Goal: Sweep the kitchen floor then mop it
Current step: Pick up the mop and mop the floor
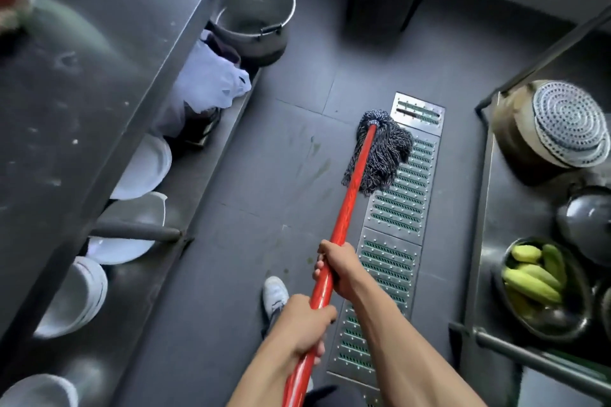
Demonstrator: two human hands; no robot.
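Both hands grip the red handle (355,188), which slants down and away from the person to the floor (264,158). The right hand (337,269) is the farther one along the shaft, its fingers curled round it from the right. The left hand (304,324) is wrapped round the handle nearer the body, with its knuckles on top. The two are near each other but apart.

The mop head (383,155), of dark grey-and-white strands, lies flat where the handle ends. Its right part is spread over the far stretch of the metal grate (396,208); its left part rests on the dark tile beside the grate's left edge. The grate runs lengthwise down the floor, to the right of the person's white shoe (275,294).

A steel counter (82,92) borders the floor's left edge. Below it are white bowls (145,165) and a white bag (211,82). A grey pot (264,43) stands past them, at the counter's far end.

A shelf (515,208) runs along the right edge. It carries a pot with a perforated lid (568,122), a dark kettle (585,221) and a basin (585,301) of green vegetables (532,284).
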